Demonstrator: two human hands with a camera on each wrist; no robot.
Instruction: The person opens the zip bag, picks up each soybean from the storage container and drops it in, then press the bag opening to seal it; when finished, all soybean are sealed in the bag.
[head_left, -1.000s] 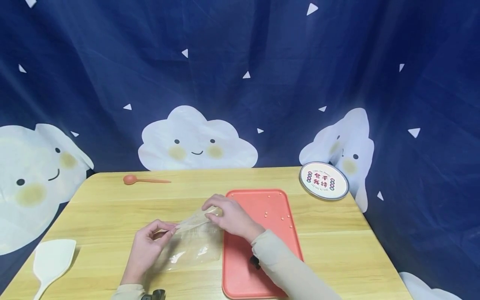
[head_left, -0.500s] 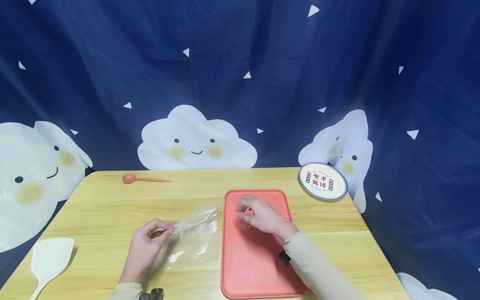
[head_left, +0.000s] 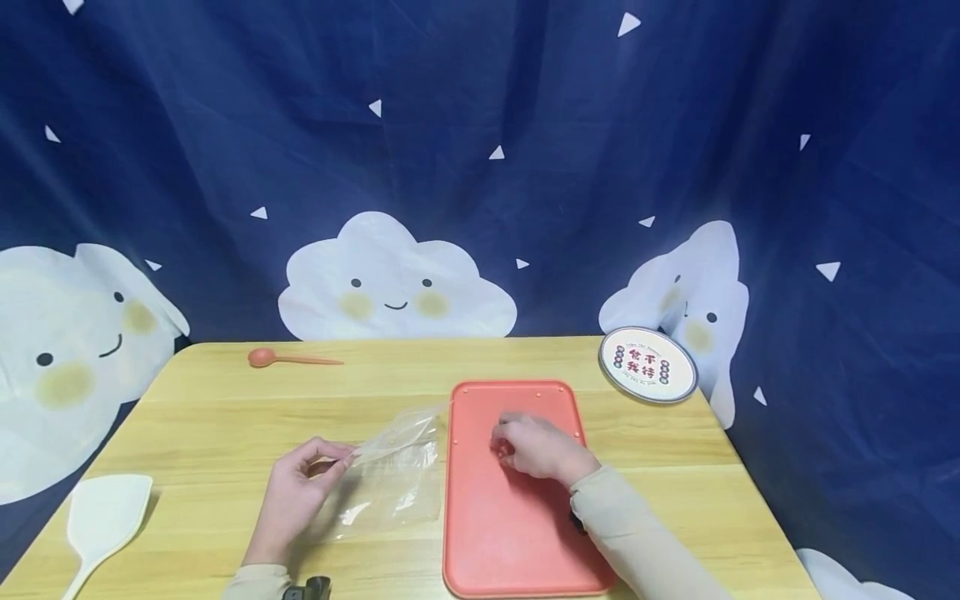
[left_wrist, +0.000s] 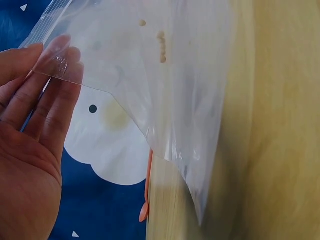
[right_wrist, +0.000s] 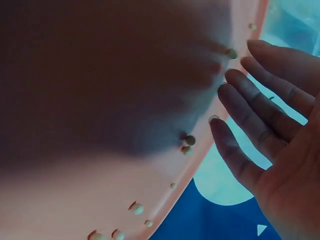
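My left hand [head_left: 300, 492] pinches the mouth of a clear zip-top plastic bag [head_left: 397, 492] between thumb and fingers. Several small round pale-tan beans [left_wrist: 162, 47] show through the bag's film in the left wrist view. Over the upper part of a coral-red tray [head_left: 495, 533], my right hand [head_left: 543, 450] reaches down with bent fingers. In the right wrist view its fingers [right_wrist: 265, 107] are loosely extended, with no bean visibly pinched. One bean [right_wrist: 231, 53] lies close to the fingertips, and several more beans [right_wrist: 136, 208] are scattered along the tray's edge.
An orange spoon [head_left: 292, 359] lies at the back left of the wooden table [head_left: 225, 417]. At the front left is a white spatula [head_left: 108, 517]. An oval plate [head_left: 648, 365] with printed characters stands at the back right. A blue curtain [head_left: 450, 100] hangs behind.
My right hand has let go of the bag's mouth, moved right over the tray and lowered toward it. The bag's right side has sagged, while the left hand keeps its hold.
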